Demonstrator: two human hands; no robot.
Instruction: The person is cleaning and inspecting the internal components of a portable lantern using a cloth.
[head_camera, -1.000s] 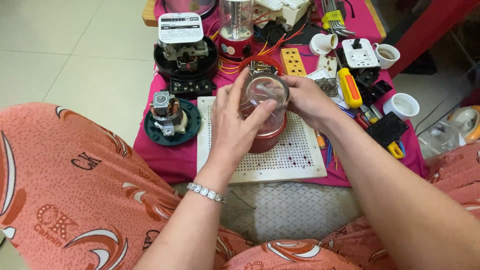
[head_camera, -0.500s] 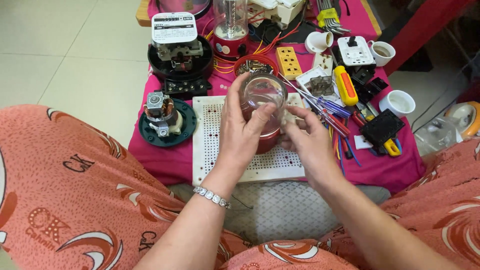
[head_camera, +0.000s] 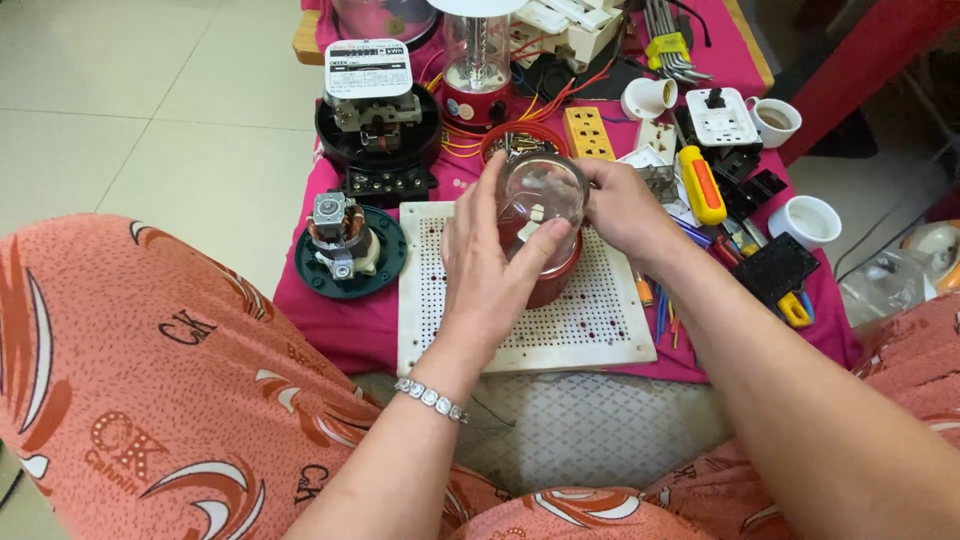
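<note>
**Gripping a clear dome over its red base, both hands at once**

Sitting cross-legged at a low table draped in pink cloth (head_camera: 330, 310), the person is clasping a clear glass dome (head_camera: 541, 195) from two sides. The left hand (head_camera: 490, 270) is wrapping around the near side, thumb lying across the front of the glass; the right hand (head_camera: 625, 205) is closing in from the far right, fingers curled against the rim. The dome is sitting on a round red base (head_camera: 553, 275), which is resting on a white perforated board (head_camera: 600, 320) near the table's front edge. That two-sided clasp looks chosen to keep the smooth glass steady and square over the base; whether it is being turned or pressed I cannot tell.

Other pieces are lying close around, seemingly within easy reach: a small motor on a dark green disc (head_camera: 342, 250) just left of the board, an opened black meter (head_camera: 378, 125) behind it, a yellow socket strip (head_camera: 588, 132), a yellow-and-orange screwdriver (head_camera: 702, 185) and white cups (head_camera: 808, 220) to the right.
</note>
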